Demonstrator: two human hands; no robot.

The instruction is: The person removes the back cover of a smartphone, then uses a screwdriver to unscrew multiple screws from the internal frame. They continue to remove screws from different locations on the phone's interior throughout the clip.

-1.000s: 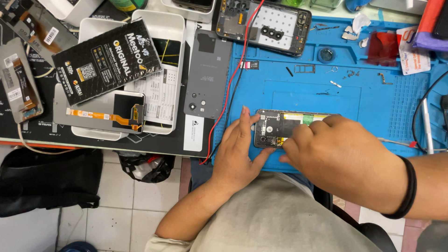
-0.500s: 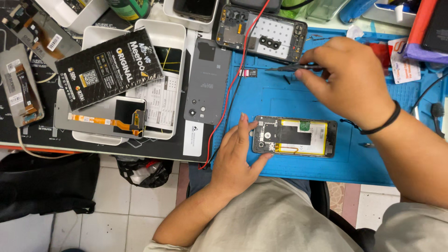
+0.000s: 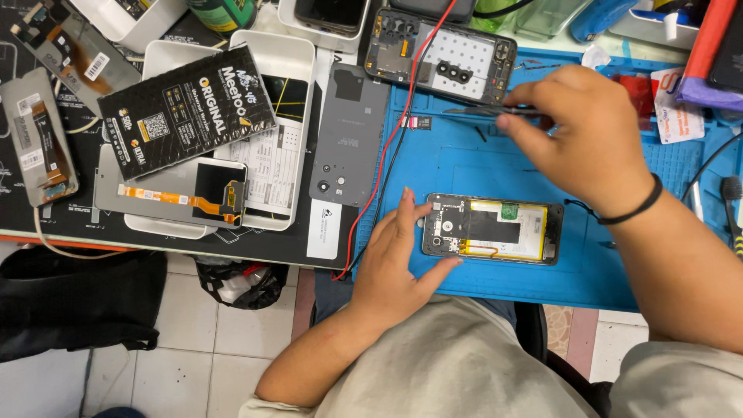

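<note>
Hands: left point(image 3: 398, 255) steadies opened phone's point(image 3: 492, 229) edge, right point(image 3: 576, 135) pinches tweezers point(image 3: 484, 112).

Table point(image 3: 193, 251): dark top, cluttered. Blue work mat point(image 3: 464, 166) covers its 3 o'clock half. On the mat: opened phone point(image 3: 491, 230) at centre, showing yellow battery; black inner frame point(image 3: 441, 56) at 12 o'clock. Off the mat, toward 9 o'clock: grey back cover point(image 3: 348, 147), white tray point(image 3: 298, 58), black parts box point(image 3: 186, 108).
</note>
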